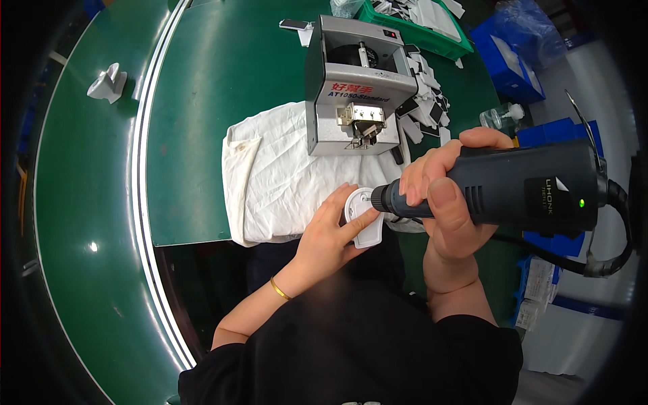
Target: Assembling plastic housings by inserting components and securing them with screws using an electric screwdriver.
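Holding 1 white plastic part (369,234) in the closed left grip (326,233), apparently to steady it at the nose of 1 dark corded power tool (516,182), wrapped by the closed right grip (451,202). Beyond the left grip, white cloth (283,175), perhaps for padding.

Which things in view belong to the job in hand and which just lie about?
In use:
black corded power tool, right hand
white part, left hand
probably the grey machine

Seemingly lying about:
clear bottle
white piece, far left

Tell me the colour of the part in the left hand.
The part in the left hand is white, seen best in the head view.
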Action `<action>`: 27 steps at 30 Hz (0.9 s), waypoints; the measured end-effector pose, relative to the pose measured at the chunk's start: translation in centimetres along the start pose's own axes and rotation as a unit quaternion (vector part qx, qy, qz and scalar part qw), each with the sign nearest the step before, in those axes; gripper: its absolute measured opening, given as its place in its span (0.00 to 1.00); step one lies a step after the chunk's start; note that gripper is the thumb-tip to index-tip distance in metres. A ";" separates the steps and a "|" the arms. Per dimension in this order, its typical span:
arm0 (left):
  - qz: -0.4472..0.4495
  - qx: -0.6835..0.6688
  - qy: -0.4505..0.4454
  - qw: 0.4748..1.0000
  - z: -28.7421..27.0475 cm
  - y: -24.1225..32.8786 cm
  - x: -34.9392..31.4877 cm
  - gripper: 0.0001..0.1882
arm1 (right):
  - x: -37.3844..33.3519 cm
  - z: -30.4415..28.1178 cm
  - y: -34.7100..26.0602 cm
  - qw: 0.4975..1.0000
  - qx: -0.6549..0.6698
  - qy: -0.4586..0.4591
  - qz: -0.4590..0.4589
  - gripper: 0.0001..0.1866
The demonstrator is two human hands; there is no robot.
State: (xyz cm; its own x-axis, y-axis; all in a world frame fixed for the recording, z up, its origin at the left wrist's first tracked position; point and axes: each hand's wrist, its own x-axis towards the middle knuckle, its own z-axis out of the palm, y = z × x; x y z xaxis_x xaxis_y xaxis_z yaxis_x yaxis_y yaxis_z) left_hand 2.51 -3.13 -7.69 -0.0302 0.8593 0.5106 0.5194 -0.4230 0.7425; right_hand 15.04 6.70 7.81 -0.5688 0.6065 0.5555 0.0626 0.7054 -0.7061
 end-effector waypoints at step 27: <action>0.000 0.006 0.002 1.000 -0.1 0.1 -0.1 0.39 | -0.8 0.9 1.1 0.999 0.024 0.034 0.006 0.26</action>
State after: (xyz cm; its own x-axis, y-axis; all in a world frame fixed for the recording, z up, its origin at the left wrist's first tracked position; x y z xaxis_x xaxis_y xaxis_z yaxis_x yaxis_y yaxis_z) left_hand 2.52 -3.25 -7.63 -0.0340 0.8575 0.5133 0.5302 -0.4199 0.7366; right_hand 14.79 6.64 6.21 -0.5115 0.6392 0.5743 0.0280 0.6804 -0.7323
